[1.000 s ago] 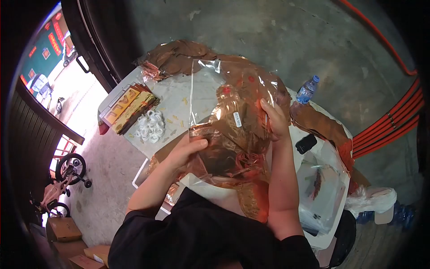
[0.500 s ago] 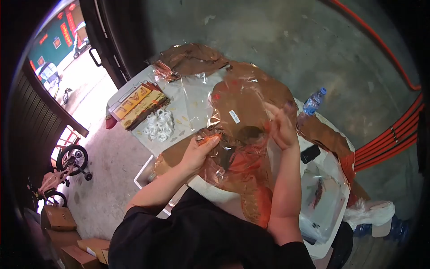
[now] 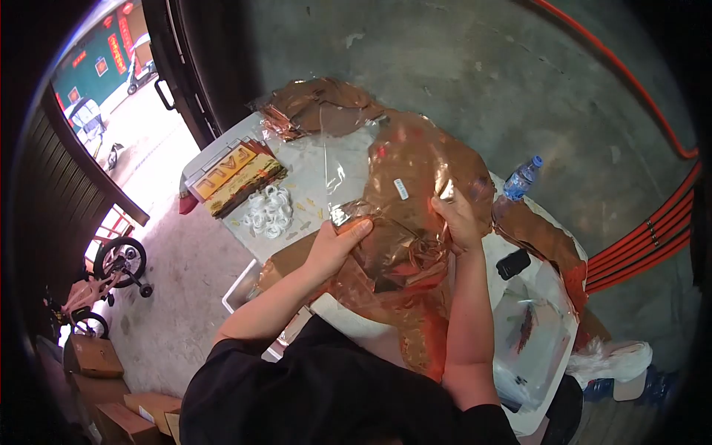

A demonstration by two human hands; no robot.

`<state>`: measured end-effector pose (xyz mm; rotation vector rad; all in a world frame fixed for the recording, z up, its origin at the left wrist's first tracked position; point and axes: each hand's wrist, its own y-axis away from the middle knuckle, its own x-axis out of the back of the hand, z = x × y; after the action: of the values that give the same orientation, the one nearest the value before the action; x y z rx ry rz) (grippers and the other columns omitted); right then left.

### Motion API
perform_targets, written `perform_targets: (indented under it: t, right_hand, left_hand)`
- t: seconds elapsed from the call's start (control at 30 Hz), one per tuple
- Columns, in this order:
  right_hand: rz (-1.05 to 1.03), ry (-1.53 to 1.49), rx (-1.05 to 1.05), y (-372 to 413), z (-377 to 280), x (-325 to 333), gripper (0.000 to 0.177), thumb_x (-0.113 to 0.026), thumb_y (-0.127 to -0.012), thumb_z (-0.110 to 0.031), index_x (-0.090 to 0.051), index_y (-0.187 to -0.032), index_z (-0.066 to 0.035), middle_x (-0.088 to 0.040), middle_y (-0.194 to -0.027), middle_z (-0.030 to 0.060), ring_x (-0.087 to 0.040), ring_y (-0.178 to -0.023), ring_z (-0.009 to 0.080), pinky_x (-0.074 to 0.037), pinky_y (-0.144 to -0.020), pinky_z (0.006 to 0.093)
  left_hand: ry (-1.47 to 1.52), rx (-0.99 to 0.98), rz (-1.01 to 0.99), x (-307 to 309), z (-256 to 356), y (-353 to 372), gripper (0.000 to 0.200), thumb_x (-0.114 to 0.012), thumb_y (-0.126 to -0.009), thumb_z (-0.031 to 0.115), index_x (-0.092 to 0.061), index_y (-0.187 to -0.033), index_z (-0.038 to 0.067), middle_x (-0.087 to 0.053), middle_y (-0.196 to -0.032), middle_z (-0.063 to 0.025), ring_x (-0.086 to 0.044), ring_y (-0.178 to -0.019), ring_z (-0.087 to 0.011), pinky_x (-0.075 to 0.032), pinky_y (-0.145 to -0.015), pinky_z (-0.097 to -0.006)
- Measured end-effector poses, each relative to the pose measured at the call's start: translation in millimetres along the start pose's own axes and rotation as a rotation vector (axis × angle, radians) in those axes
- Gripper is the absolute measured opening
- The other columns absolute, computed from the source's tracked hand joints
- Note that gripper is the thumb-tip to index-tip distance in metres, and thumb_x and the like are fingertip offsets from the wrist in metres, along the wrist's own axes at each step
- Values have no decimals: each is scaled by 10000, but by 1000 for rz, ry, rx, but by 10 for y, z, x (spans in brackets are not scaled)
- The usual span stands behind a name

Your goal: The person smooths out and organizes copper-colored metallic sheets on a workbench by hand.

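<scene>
My left hand (image 3: 336,246) pinches the near-left edge of a clear plastic bag (image 3: 343,174), thumb on top. On the bag's right side my right hand (image 3: 460,222) closes round another edge, its thumb pointing away from me. The bag is stretched between both hands, glossy and see-through. Below and behind it lies shiny brown plastic wrapping (image 3: 460,159), and a small white printed label (image 3: 401,189) shows between my hands. More crumpled brown film (image 3: 426,311) hangs toward my lap, with a reddish sheen.
To the left lie a stack of printed "FALL" banners (image 3: 233,174) and a bundle of white string (image 3: 268,211). A water bottle (image 3: 523,178), a black phone-sized object (image 3: 513,264) and a clear plastic-lined tray (image 3: 530,341) are on the right. Cardboard boxes (image 3: 96,356) stand on the floor.
My right hand, spread and blurred before, has closed on the bag's right edge. The clear bag is now pulled out between both hands. The left hand keeps its grip.
</scene>
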<state>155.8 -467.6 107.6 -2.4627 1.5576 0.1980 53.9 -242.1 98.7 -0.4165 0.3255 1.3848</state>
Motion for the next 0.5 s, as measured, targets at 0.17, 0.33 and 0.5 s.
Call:
perform_targets:
  t: [0.17,0.33,0.5]
  right_hand:
    - [119,-6,211,52,-92,-55,328,-573,-878,-87,-479,-1186,-28,-576,-965,9,-558,-811,69,-471,-708,212]
    - [119,-42,245,47,-82,-12,311,-549,-890,-68,-480,-1191,-26,-578,-964,4,-552,-804,63,-467,-710,212]
    - [124,7,237,44,-69,-18,300,-545,-893,-68,-491,-1184,-21,-579,-966,2,-546,-802,59,-459,-711,208]
  left_hand:
    - [-11,-82,-32,32,-10,-54,414,-601,-882,164,-468,-1240,2,-570,-1151,-53,-531,-1020,-104,-415,-894,-265]
    - [-109,-156,37,221,157,-151,455,-593,-881,248,-467,-1242,-1,-573,-1093,-50,-525,-989,-103,-404,-848,-240]
    - [-204,-107,133,181,310,-187,250,-610,-881,208,-578,-1031,10,-598,-910,-8,-522,-793,-64,-394,-694,-197]
